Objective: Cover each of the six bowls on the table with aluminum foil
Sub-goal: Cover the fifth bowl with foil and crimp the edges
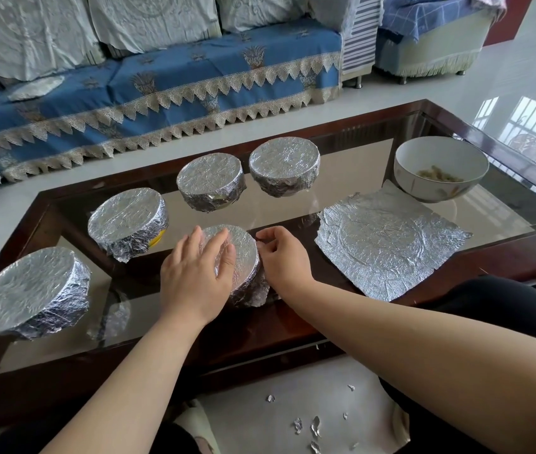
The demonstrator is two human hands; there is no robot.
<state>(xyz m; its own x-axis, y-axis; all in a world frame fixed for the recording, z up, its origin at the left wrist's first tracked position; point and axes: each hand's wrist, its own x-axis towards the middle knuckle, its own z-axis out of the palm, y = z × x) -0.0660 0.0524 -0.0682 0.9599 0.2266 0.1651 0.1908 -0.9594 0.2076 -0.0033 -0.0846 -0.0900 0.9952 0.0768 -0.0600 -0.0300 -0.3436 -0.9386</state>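
From the head camera, the left hand [194,270] lies flat atop a small foil-wrapped bowl [243,253] on the glass tabletop [279,211] while the right hand [281,253] pinches foil at its rim, where hard tugging could tear the thin sheet.

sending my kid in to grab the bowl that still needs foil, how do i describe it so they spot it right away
Go to the glass-topped coffee table in front of the blue sofa and look at its far right end. Just beyond the flat loose sheet of foil stands a white bowl. It is the only bowl with an open top and food showing inside; the other five are wrapped in foil.
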